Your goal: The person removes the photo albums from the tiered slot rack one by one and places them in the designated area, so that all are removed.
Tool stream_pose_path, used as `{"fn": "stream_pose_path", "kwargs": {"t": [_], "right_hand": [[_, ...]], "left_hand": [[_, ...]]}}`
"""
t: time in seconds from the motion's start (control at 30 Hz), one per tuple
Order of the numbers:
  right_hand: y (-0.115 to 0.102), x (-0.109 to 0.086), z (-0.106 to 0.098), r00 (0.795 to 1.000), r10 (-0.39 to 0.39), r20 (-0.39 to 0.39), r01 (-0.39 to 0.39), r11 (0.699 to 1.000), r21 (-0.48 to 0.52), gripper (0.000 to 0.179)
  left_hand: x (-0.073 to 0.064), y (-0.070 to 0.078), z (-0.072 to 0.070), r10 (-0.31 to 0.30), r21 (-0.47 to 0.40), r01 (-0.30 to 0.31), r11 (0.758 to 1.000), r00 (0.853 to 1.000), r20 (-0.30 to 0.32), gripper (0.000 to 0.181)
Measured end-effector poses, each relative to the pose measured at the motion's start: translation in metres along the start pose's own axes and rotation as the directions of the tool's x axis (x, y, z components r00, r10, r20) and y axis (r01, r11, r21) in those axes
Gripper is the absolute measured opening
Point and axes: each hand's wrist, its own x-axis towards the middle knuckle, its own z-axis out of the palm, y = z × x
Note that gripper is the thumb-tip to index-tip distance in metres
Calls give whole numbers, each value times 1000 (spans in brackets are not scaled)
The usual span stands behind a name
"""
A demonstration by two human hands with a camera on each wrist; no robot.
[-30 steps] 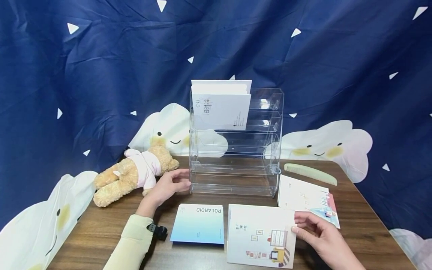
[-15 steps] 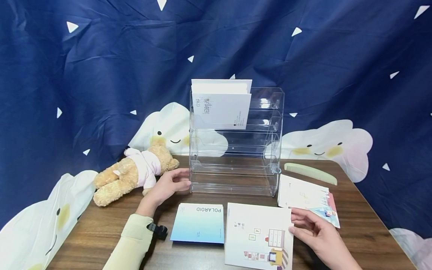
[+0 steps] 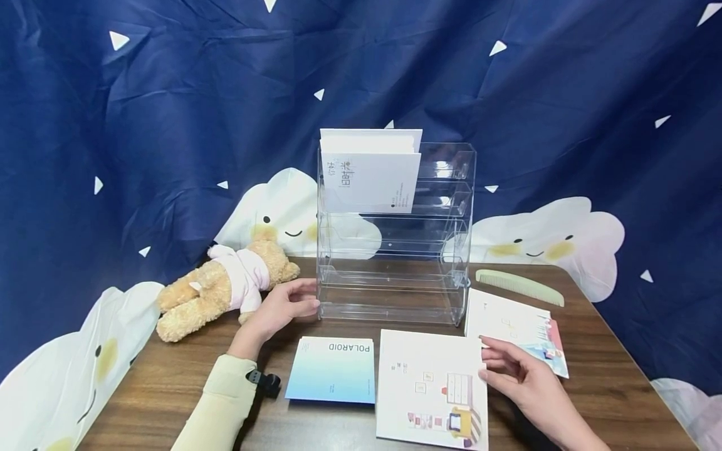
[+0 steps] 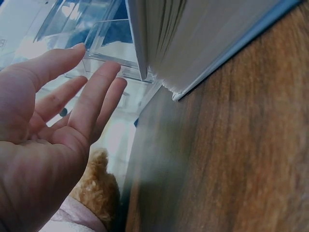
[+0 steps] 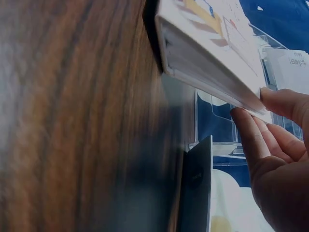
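My right hand [image 3: 524,382] pinches the right edge of a white illustrated book [image 3: 431,391] between thumb and fingers. In the right wrist view this book [image 5: 212,58] is raised off the wood on a tilt. My left hand [image 3: 282,313] is at the lower left side of a clear acrylic rack [image 3: 389,310], fingertips right at its side panel, fingers loosely extended. In the left wrist view the left hand [image 4: 63,111] holds nothing. White books [image 3: 369,181] stand in the rack's upper left. A blue-and-white book marked POLAROID [image 3: 331,369] lies flat between my hands.
Another white book with a coloured picture [image 3: 510,326] lies to the right of the rack, partly behind my right hand. A pale green comb [image 3: 520,287] lies behind it. On the left a plush bear [image 3: 225,282] lies on the wooden table [image 3: 598,351], with a blue curtain [image 3: 361,62] behind.
My right hand has shifted the white illustrated book slightly left and farther from me, toward the rack. The left hand has stayed at the rack's side.
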Motion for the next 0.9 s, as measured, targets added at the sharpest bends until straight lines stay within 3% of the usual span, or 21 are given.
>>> {"fn": "stream_pose_path", "kwargs": {"t": [0.33,0.6,0.9], "right_hand": [[3,9,0,994,74,85,-76,997,21,54],[5,11,0,973,163,165,-170,985,29,56],[12,15,0,958,184,219,-201,978,58,60]], "left_hand": [[0,1,1,10,3,-10,1000,1000,-3,62],[1,1,1,8,5,-8,1000,1000,1,62],[-1,1,1,4,-2,-4,1000,1000,-3,62]]}}
